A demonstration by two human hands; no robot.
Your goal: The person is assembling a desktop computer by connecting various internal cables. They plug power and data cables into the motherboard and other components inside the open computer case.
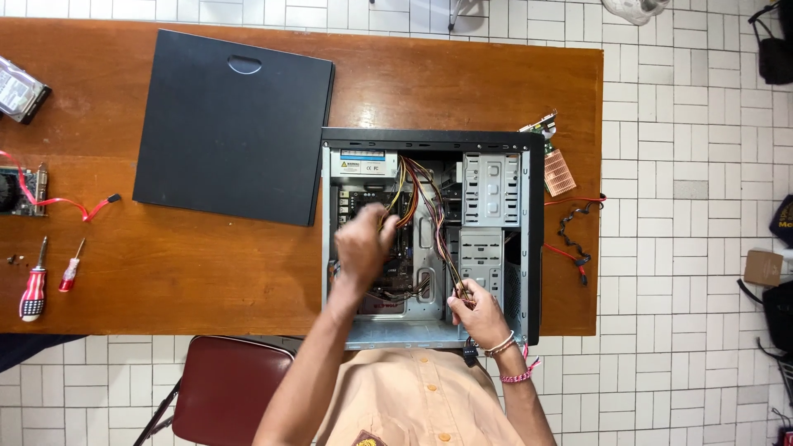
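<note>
An open black computer case [535, 239] lies on its side on the wooden table [206, 256], showing its metal drive bays and motherboard. My left hand [363, 244] reaches inside over the motherboard, fingers closed around a bundle of yellow, red and black power cables [409, 194]. My right hand [479, 314], with bracelets at the wrist, pinches the end of another cable strand [457, 285] near the case's lower drive bay.
The case's black side panel [233, 128] lies flat to the left. Two red-handled screwdrivers [35, 285] and a board with a red cable [25, 192] sit at the left edge; a hard drive [21, 91] at far left. An expansion card [549, 144] and black cables [574, 235] lie right. A dark red chair [227, 388] stands below.
</note>
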